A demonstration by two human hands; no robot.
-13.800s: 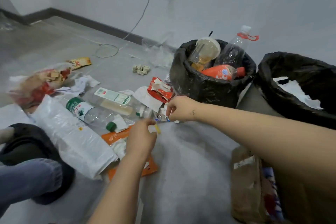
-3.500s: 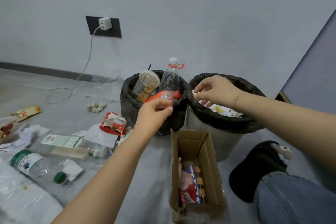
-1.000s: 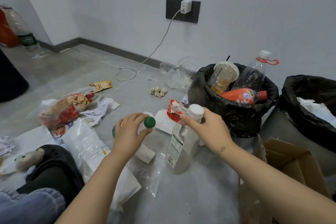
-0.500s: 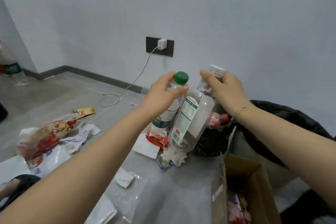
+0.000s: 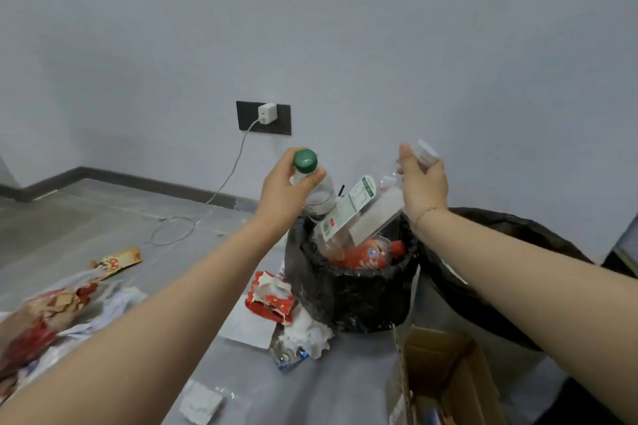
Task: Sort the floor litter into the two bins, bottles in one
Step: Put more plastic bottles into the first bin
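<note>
Fingers of the left hand [image 5: 286, 191] curl round the neck of a green-capped bottle [image 5: 316, 190], just under its cap. Fingers of the right hand [image 5: 423, 183] grip the top of a white-capped bottle [image 5: 355, 214], which tilts down and left from them. Both bottle bases hang over the bottle bin [image 5: 348, 290] directly below, where an orange bottle [image 5: 366, 254] lies. Right of the right wrist stands the second bin [image 5: 490, 272]. Below the left wrist, wrappers [image 5: 272, 300] lie on the floor.
</note>
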